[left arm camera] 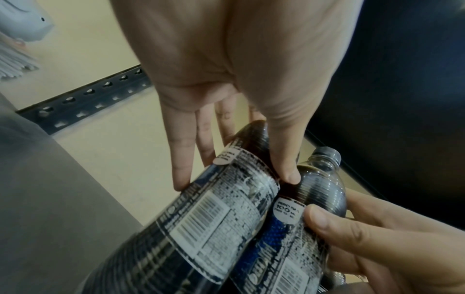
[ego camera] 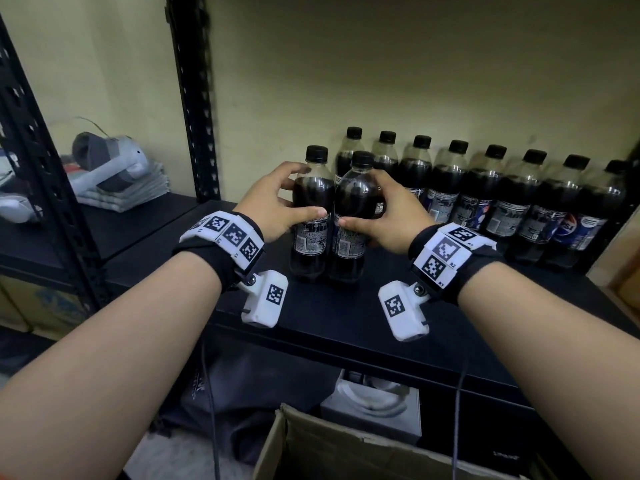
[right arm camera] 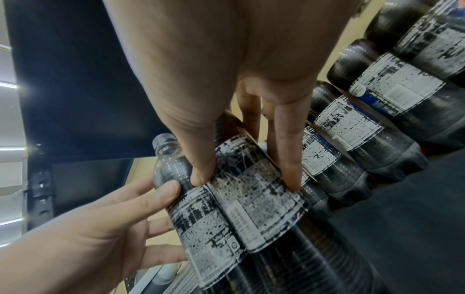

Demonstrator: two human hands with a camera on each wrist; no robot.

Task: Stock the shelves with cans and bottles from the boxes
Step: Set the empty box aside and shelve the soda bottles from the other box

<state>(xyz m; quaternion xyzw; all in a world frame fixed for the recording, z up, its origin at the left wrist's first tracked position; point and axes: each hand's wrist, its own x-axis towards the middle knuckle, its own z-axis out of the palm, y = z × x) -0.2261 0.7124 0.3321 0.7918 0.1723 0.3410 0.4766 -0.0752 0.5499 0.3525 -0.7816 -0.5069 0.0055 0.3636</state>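
Two dark cola bottles with black caps stand side by side on the black shelf [ego camera: 346, 306]. My left hand [ego camera: 273, 199] grips the left bottle [ego camera: 311, 216] around its middle, thumb on the label. My right hand [ego camera: 388, 213] grips the right bottle [ego camera: 353, 216] the same way. In the left wrist view my left hand [left arm camera: 231, 151] wraps the left bottle [left arm camera: 201, 228], with the right bottle [left arm camera: 302, 228] beside it. In the right wrist view my right hand [right arm camera: 246, 155] clasps the right bottle [right arm camera: 254, 214], and the left bottle [right arm camera: 201, 228] stands next to it.
A row of several cola bottles [ego camera: 485, 202] lines the back of the shelf, running right. An open cardboard box [ego camera: 363, 452] sits below the shelf front. A black perforated upright [ego camera: 194, 98] stands at the left, with a grey headset [ego camera: 110, 161] on folded papers beyond it.
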